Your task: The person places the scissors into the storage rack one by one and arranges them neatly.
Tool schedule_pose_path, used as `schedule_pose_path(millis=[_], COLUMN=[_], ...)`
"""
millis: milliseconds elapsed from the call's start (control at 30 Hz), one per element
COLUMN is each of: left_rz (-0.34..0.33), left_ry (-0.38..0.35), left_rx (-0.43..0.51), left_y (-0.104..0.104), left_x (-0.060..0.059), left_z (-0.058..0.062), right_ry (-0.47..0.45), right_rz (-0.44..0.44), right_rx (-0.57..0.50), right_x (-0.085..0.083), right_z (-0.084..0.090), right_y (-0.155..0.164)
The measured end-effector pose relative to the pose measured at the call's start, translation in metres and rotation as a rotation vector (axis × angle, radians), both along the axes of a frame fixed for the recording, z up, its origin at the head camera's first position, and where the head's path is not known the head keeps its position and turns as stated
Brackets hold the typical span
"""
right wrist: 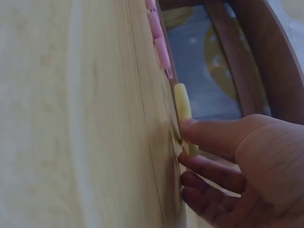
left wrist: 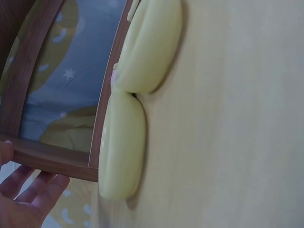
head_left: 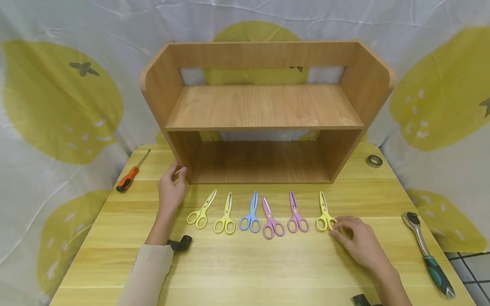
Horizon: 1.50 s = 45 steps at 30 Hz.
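Note:
Several pairs of scissors lie in a row on the table, blades pointing at the shelf. My right hand (head_left: 360,241) pinches a handle ring of the rightmost yellow scissors (head_left: 323,212) between thumb and finger. Left of it are two pink scissors (head_left: 294,212), blue scissors (head_left: 251,214) and two more yellow scissors (head_left: 226,216). Beside the lower left side of the wooden shelf (head_left: 264,106), my left hand (head_left: 171,189) has its fingertips against the panel, fingers relaxed. Large in the left wrist view are the yellow handles (left wrist: 122,147) of scissors.
An orange screwdriver (head_left: 130,176) lies at the table's left edge. On the right are a roll of tape (head_left: 374,160) and a ratchet wrench (head_left: 428,255) with a green handle. A lemon-patterned cloth (head_left: 61,102) hangs behind and along the sides.

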<state>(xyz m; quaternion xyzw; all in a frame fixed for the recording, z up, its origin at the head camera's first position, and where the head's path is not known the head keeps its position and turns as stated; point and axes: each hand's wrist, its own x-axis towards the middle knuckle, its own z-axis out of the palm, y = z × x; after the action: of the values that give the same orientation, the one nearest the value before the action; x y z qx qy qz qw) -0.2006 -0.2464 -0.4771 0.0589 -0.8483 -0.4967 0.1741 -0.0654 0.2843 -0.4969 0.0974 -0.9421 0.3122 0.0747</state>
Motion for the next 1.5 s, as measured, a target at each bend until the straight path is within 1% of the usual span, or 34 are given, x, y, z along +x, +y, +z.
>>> schedule_pose_path(millis=[267,433,533,700,833,933,1033,1133,1200,1267,1367,1500], left_rz=[0.012,0.008,0.011,0.014,0.012,0.016,0.021,0.018,0.014,0.007,0.008,0.018], left_ry=[0.01,-0.007,-0.004,0.001,-0.009,-0.013,-0.009,0.002,0.006,0.009,0.001,0.006], left_rx=[-0.008,0.003,0.01,0.03,0.039,0.024,0.016,0.021,0.028,0.035,0.038,0.042], left_y=[0.0,0.0,0.0,0.0,-0.001,0.0,0.001,0.001,0.001,0.001,0.001,0.001], left_x=[-0.001,0.0,0.0,0.0,0.001,0.001,0.001,-0.001,-0.003,-0.003,-0.002,0.0], left_z=[0.002,0.002,0.002,0.003,0.005,0.005,0.006,0.008,0.008,0.007,0.005,0.003], right_ry=[0.1,0.131,0.17,0.265,0.323,0.363,0.412,0.461,0.474,0.481,0.475,0.479], right_rz=[-0.04,-0.028,-0.014,0.025,0.065,0.094,0.131,0.177,0.205,0.229,0.259,0.271], right_rx=[-0.026,-0.07,-0.089,-0.121,-0.155,-0.191,-0.225,-0.276,-0.318,-0.364,-0.405,-0.427], right_x=[-0.001,-0.002,-0.002,-0.004,-0.008,-0.013,-0.023,-0.037,-0.048,-0.06,-0.076,-0.098], right_z=[0.006,0.015,0.024,0.049,0.078,0.103,0.124,0.142,0.153,0.161,0.17,0.18], right_y=[-0.003,-0.006,-0.01,-0.022,-0.033,-0.04,-0.049,-0.063,-0.074,-0.087,-0.105,-0.13])
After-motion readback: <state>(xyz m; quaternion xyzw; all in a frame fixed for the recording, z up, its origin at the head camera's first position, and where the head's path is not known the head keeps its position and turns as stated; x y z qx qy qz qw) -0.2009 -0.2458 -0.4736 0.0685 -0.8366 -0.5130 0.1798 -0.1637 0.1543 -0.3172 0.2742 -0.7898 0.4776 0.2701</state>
